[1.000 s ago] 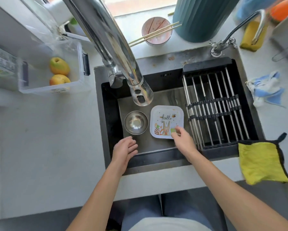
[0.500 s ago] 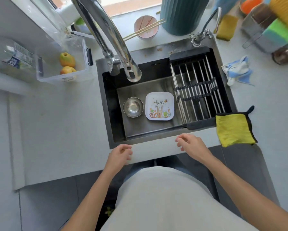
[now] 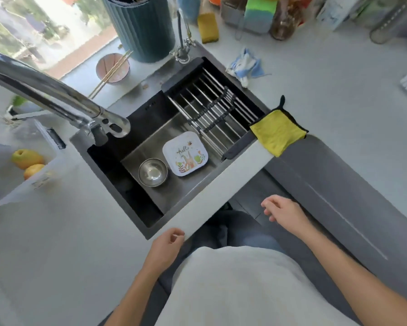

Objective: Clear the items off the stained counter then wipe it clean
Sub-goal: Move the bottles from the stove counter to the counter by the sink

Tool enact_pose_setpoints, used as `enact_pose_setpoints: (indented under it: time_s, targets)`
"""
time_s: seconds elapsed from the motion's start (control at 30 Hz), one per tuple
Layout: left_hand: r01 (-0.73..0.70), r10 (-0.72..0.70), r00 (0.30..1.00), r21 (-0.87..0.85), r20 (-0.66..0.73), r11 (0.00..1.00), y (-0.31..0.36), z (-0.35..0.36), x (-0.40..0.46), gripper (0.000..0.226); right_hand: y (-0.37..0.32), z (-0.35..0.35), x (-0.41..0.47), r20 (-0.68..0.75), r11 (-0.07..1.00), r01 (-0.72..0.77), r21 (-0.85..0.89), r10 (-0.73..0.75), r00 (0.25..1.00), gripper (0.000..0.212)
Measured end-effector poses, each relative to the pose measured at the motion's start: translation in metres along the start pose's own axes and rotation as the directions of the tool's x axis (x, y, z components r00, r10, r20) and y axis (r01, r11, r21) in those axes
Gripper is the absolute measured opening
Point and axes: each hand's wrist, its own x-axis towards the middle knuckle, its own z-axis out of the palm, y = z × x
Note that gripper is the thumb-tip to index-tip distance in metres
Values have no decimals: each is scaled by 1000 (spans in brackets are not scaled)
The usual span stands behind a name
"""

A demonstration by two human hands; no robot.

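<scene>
Both hands, the left hand [image 3: 166, 247] and right hand [image 3: 283, 211], have pulled back from the dark steel sink [image 3: 150, 209] — empty, fingers loosely curled. The square illustrated plate [image 3: 185, 152] and small steel bowl [image 3: 152, 172] now lie inside; a yellow cloth [image 3: 278, 132] waits at the counter's front edge — likely next.

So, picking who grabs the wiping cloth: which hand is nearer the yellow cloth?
Right. The right hand hangs empty below the yellow cloth; the left hand sits farther off, at the counter's front edge.
</scene>
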Motion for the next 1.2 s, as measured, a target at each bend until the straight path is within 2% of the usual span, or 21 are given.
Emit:
enact_pose_setpoints:
  time_s: [0.13,0.27,0.4,0.57,0.73,0.83,0.93,1.07,1.2]
  targets:
    - [-111,93,991,204,96,973,28,6,11,15,78,24,-49,-127,961,-167,219,197,972,19]
    - [-306,228,944,375,237,875,75,34,17,17,166,61,-110,-140,830,-325,453,426,894,20]
    - [-478,280,858,468,431,743,126,85,11,16,240,113,-175,-125,640,-393,660,609,783,22]
    - [-655,264,736,556,624,512,178,169,-13,21,292,171,-241,8,348,-400,848,747,665,25]
    - [-726,193,684,631,704,272,208,264,-51,21,338,197,-286,133,42,-290,956,819,559,25]
    - [-713,144,700,675,699,191,213,313,-60,31,366,195,-300,155,-49,-210,977,837,525,25]
    - [-713,130,701,689,701,129,219,349,-61,26,397,177,-307,141,-86,-132,988,851,505,23]
    - [-670,81,742,732,665,124,232,386,-59,22,440,137,-313,79,-100,18,995,876,476,25]
    - [-636,18,772,771,636,38,256,430,-54,20,478,99,-323,38,-117,173,978,914,404,22]
